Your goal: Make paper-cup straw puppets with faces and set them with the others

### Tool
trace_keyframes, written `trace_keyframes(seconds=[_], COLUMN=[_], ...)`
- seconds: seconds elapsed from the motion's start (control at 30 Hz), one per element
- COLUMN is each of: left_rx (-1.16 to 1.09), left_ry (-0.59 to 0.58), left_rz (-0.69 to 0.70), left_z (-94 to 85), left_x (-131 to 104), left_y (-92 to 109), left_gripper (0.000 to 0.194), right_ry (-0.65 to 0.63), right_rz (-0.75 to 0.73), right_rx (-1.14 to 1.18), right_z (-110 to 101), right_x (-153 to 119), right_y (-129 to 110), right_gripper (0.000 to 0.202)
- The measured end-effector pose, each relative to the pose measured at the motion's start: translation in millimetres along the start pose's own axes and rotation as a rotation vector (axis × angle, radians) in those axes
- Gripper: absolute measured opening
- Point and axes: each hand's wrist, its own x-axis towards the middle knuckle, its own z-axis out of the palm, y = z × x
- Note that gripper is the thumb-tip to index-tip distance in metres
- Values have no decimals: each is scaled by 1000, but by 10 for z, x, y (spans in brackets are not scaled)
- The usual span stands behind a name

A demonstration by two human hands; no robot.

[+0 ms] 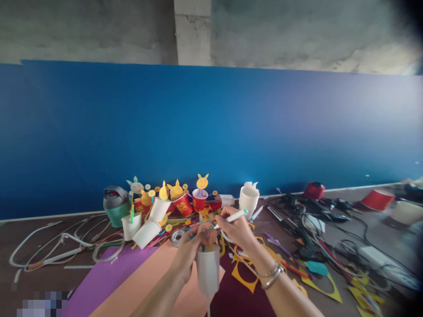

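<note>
Blue partition (185, 119) behind brown table (36, 251); grey concrete wall (99, 33) above.

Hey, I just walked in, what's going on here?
A person is working on a paper-cup animal. The left hand holds an orange paper face above a white cup, while the right hand points a white marker at it; whether the tip touches is unclear. Behind them are red cups with yellow paper faces. Coloured sheets lie below, with yellow cut-out scraps to the right.
</note>
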Motion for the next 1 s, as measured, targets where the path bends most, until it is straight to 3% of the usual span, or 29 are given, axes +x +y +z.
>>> trace_keyframes(seconds=[0.13,0.27,0.5,1.0], left_rx=[-4,-20,5,11], left_ry=[103,74,18,-30], left_rz=[-27,3,8,-2], left_z=[-23,-14,29,23], left_x=[23,18,-18,-14], left_y=[-33,-43,-16,-61], left_gripper=[29,28,38,33], right_ry=[111,181,53,8], right_rz=[-4,19,-10,-53], right_rx=[59,210,90,-15], right_z=[-25,-30,30,54], right_x=[14,-3,-53,-49], right_y=[-7,-58,-136,-102], right_gripper=[29,34,29,27])
